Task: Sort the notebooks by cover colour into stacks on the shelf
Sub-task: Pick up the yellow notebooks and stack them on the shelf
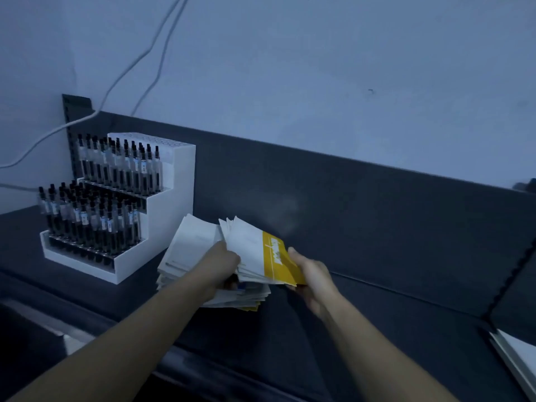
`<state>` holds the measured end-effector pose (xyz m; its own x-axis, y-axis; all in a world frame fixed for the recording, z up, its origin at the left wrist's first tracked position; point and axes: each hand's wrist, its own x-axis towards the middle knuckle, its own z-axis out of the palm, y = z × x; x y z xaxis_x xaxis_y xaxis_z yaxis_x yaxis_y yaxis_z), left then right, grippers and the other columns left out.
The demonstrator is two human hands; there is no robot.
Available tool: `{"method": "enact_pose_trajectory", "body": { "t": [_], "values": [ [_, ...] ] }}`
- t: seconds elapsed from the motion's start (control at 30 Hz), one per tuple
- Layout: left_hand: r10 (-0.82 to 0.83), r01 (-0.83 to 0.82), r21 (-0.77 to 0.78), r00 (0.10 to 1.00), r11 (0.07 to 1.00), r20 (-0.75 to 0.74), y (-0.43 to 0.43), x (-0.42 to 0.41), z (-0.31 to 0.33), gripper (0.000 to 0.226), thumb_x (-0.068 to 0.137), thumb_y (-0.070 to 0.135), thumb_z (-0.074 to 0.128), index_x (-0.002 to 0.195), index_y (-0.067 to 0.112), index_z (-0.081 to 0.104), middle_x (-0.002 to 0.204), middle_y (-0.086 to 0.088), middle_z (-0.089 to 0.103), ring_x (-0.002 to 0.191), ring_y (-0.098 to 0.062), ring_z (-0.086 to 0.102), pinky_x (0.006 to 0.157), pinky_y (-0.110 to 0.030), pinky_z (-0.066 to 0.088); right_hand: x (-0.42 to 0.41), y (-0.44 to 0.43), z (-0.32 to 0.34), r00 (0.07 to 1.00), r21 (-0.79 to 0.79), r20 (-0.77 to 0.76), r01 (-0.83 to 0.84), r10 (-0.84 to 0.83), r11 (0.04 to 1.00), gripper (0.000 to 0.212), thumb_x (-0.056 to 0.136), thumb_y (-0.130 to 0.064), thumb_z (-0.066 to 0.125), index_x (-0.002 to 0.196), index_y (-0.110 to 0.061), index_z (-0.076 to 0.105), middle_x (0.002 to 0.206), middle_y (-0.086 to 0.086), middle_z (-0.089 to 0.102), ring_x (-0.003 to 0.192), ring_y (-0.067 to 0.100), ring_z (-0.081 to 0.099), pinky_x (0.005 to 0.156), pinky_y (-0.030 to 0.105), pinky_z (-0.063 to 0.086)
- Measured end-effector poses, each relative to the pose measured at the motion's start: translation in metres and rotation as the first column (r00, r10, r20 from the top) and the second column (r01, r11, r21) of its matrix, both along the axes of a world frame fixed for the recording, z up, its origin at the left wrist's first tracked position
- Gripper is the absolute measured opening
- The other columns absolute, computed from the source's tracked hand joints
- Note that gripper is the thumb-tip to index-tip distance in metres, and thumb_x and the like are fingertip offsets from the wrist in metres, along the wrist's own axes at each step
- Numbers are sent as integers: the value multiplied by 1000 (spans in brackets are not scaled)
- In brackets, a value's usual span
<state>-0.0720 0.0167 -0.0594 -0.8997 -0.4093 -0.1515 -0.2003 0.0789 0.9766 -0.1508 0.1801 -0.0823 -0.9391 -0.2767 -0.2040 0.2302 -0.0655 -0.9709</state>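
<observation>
A messy pile of notebooks (185,256) lies on the dark shelf (377,256), just right of a pen display. Most covers look white; yellow edges show at the pile's bottom. My right hand (310,277) grips a tilted bundle of notebooks (261,256) lifted off the pile, its top cover white with a yellow band. My left hand (222,262) reaches into the pile between the lifted bundle and the notebooks beneath, fingers curled among the covers and partly hidden.
A white stepped pen display (139,216) full of black pens stands at the left. White cables (121,82) hang down the wall behind. A shelf divider (510,282) runs at the right, with a white object (519,355) at the lower right corner.
</observation>
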Motion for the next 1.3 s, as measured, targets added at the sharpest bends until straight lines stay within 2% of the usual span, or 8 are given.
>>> {"method": "enact_pose_trajectory", "body": {
  "t": [0.13, 0.27, 0.4, 0.57, 0.73, 0.97, 1.17, 1.3],
  "values": [
    [-54, 45, -169, 997, 985, -50, 25, 2, -13, 36, 92, 3, 39, 126, 11, 46, 115, -8, 58, 97, -25, 58, 72, -31, 51, 17, 24, 0, 996, 56, 49, 67, -70, 996, 8, 93, -17, 60, 90, -10, 58, 72, 4, 63, 55, 14, 56, 39, 19, 41],
    [-147, 120, -257, 985, 959, -90, 62, 5, -16, 29, 95, 5, 37, 120, 16, 44, 113, -3, 58, 86, -16, 55, 58, -24, 43, 32, 57, -3, 988, 90, -21, 152, -151, 984, 8, 97, -9, 50, 99, -16, 53, 80, 3, 64, 60, 16, 57, 41, 23, 39],
    [-247, 203, -275, 960, 940, -135, 109, 1, -21, 43, 98, 8, 37, 139, 17, 33, 127, -5, 52, 75, -19, 55, 49, -24, 45, 43, 104, -3, 953, 67, -130, 285, -275, 956, 17, 97, -8, 47, 106, -20, 53, 94, 4, 68, 71, 20, 61, 46, 28, 43],
    [-354, 298, -270, 916, 916, -189, 182, -4, -20, 52, 98, 8, 38, 147, 22, 25, 133, 1, 51, 77, -14, 55, 46, -19, 45, 49, 176, -3, 894, 106, -230, 416, -384, 903, 25, 95, -9, 48, 117, -19, 55, 107, 1, 68, 99, 23, 65, 85, 42, 55],
    [-414, 359, -263, 889, 895, -196, 271, -9, -15, 44, 98, 4, 37, 136, 26, 36, 122, 5, 58, 74, -16, 55, 51, -23, 46, 58, 267, 4, 843, 153, -332, 490, -422, 858, 30, 96, -12, 49, 124, -23, 50, 109, -4, 64, 103, 22, 63, 94, 45, 51],
    [-506, 472, -192, 836, 861, -214, 404, -12, -14, 41, 96, 1, 37, 130, 24, 42, 119, 4, 59, 81, -15, 56, 51, -25, 45, 79, 400, 12, 798, 164, -369, 560, -477, 812, 26, 98, -13, 44, 120, -26, 47, 101, -4, 62, 79, 16, 58, 53, 26, 46],
    [-596, 561, -218, 785, 799, -168, 501, -22, -11, 42, 99, 7, 34, 136, 27, 36, 125, 6, 56, 67, -15, 51, 49, -21, 40, 81, 493, 14, 747, 179, -344, 647, -570, 741, 22, 98, -12, 46, 115, -27, 48, 105, -1, 65, 88, 20, 63, 69, 35, 54],
    [-642, 601, -244, 750, 762, -160, 556, -39, -10, 42, 100, 9, 34, 138, 26, 34, 130, 5, 54, 73, -19, 53, 51, -24, 45, 76, 547, 15, 718, 205, -347, 685, -603, 699, 24, 99, -14, 44, 120, -25, 44, 105, -2, 60, 82, 16, 59, 53, 25, 46]
  ]
}}
